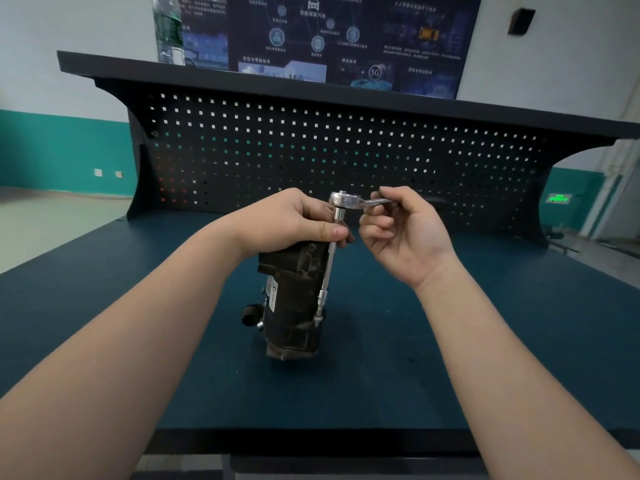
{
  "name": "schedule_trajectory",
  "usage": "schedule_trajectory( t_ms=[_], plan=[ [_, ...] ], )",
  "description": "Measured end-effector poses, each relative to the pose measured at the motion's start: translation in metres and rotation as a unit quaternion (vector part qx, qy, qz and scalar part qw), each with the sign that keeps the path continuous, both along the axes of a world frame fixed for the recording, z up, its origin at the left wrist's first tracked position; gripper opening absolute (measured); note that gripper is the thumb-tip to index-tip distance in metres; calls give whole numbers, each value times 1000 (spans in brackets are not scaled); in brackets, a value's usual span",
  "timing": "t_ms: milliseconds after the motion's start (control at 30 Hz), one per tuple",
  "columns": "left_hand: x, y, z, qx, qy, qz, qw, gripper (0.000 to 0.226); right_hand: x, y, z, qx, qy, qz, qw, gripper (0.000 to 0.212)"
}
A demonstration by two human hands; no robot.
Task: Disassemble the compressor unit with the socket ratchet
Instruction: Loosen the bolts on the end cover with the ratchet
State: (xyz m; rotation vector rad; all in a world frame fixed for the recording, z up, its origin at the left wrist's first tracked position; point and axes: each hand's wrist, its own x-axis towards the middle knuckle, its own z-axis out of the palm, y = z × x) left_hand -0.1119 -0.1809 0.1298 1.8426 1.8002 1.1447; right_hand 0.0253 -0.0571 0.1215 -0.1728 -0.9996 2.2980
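A dark, grimy compressor unit (292,303) stands upright in the middle of the blue worktop. A silver socket ratchet (346,199) with a long extension bar (328,268) runs down along the unit's right side, its socket at a fastener near the lower right. My left hand (298,220) rests on top of the unit, thumb and fingers pinching the bar just under the ratchet head. My right hand (401,226) holds the ratchet handle between thumb and fingertips, to the right of the head.
A dark pegboard back panel (329,154) with a shelf above rises behind the worktop (485,341). A plastic water bottle (168,29) stands on the shelf at left. The table's front edge (311,441) lies close to me.
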Motion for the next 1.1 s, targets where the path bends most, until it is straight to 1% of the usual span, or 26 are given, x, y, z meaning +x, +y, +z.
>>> schedule_trajectory(
  t_ms=[33, 67, 100, 133, 167, 200, 233, 267, 333, 367, 400, 467, 533, 567, 600, 633, 667, 700, 733, 767, 800, 867, 933, 967, 1033, 1100],
  plan=[
    [1, 1, -1, 9, -2, 2, 1000, 13, 0, -3, -1, 17, 12, -20, 1000, 22],
    [1, 2, -2, 16, -5, 1, 1000, 13, 0, -10, -4, 70, 37, -68, 995, 23],
    [0, 2, -3, 20, -8, -1, 1000, 13, 1, -17, -9, 175, 54, -162, 970, 25],
    [-1, 2, -3, 22, -8, -1, 1000, 13, 3, -26, -13, 319, 51, -284, 903, 27],
    [-2, 3, -4, 22, -9, -4, 1000, 14, 5, -37, -16, 453, 40, -377, 807, 28],
    [-3, 2, -3, 21, -10, -9, 1000, 16, 5, -41, -20, 530, 36, -417, 738, 28],
    [-4, 2, -3, 17, -12, -16, 1000, 18, 5, -41, -21, 541, 28, -420, 728, 27],
    [-4, 2, -2, 10, -10, -20, 1000, 20, 5, -38, -17, 488, 29, -395, 778, 28],
    [-4, 0, -1, -7, -1, -18, 1000, 24, 2, -26, -8, 243, 49, -234, 940, 31],
    [-3, 0, 0, -10, 3, -16, 1000, 25, 1, -20, -4, 123, 41, -137, 982, 30],
    [-3, 0, 0, -8, 5, -14, 1000, 23, 1, -13, -1, 41, 18, -62, 997, 27],
    [-1, 1, 0, 3, 2, -3, 1000, 17, -3, -4, 0, -5, -6, -9, 1000, 24],
    [-1, 2, 0, 12, -5, 2, 1000, 14, -4, -9, 0, 35, 11, -64, 997, 27],
    [-1, 3, -1, 16, -5, 2, 1000, 14, -2, -16, -3, 103, 31, -133, 985, 30],
    [-1, 4, -2, 19, -7, 2, 1000, 13, 1, -27, -5, 223, 38, -238, 945, 32],
    [-1, 4, -2, 21, -9, -1, 1000, 12, 4, -38, -10, 367, 35, -348, 862, 32],
    [-1, 4, -3, 23, -2, -11, 1000, 16, 5, -47, -15, 490, 32, -416, 765, 30],
    [-2, 5, -3, 24, 6, -18, 1000, 25, 6, -52, -19, 560, 23, -441, 701, 32],
    [-3, 6, -3, 25, 6, -20, 999, 25, 8, -53, -20, 570, 9, -438, 695, 38],
    [-4, 6, -3, 24, 0, -18, 1000, 15, 9, -53, -17, 537, 1, -418, 733, 42],
    [-5, 5, -2, 18, 1, -16, 1000, 11, 11, -49, -13, 470, 6, -380, 797, 43],
    [-8, 4, 0, -2, 6, -27, 1000, 21, 12, -37, -7, 317, 14, -290, 903, 35],
    [-5, 3, 1, -11, 0, -34, 999, 20, 8, -21, -4, 153, 4, -176, 972, 26],
    [-5, 3, 1, -8, -9, -33, 999, 18, 6, -15, -3, 80, -2, -116, 990, 24],
    [-3, 4, 1, 7, -21, -20, 1000, 14, 0, -8, -3, 8, 1, -60, 998, 24],
    [-5, 6, -2, 16, -18, -13, 1000, 11, -1, -11, -3, 58, 21, -100, 993, 29]
  ],
)
